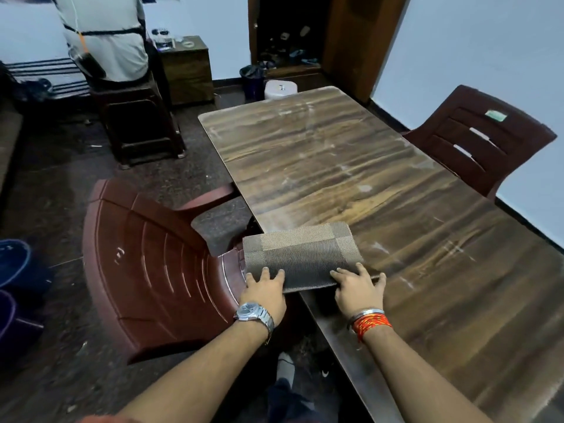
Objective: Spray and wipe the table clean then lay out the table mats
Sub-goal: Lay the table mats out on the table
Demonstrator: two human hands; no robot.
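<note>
Both hands are on the near edge of a woven mat (pixel 300 254), which looks like a small stack of mats, tho the layers are hard to tell apart from this angle. The left hand (pixel 265 290) lies mostly flat, fingers spread over the mat's near-left corner, thumb hidden, so can't tell if it's pinching underneath. The right hand (pixel 360 288) does the same at the near-right corner, fingers draped on top. Neither is a tight fist; more of a loose press-and-hold.

The mat sits at the near-left edge of the table (pixel 351 166), w/ its left part overhanging the edge, above the seat of the red-brown chair (pixel 146 264). The rest of the tabletop is bare, w/ pale streaks across the wood grain. A second chair (pixel 485 138) stands at the far right side.

Step in hand, as I judge it: start of the laying-out, i.e. getting the mat(s) fully onto the table.

To do it well:
- slide the stack inward first so nothing hangs off the edge
- peel the top mat w/ one hand while the other pins the rest
- set each one square to the table edge, in front of a chair
- keep spacing even along both sides

Risk: the overhanging end could tip the stack onto the chair if the hands let go now.
</note>
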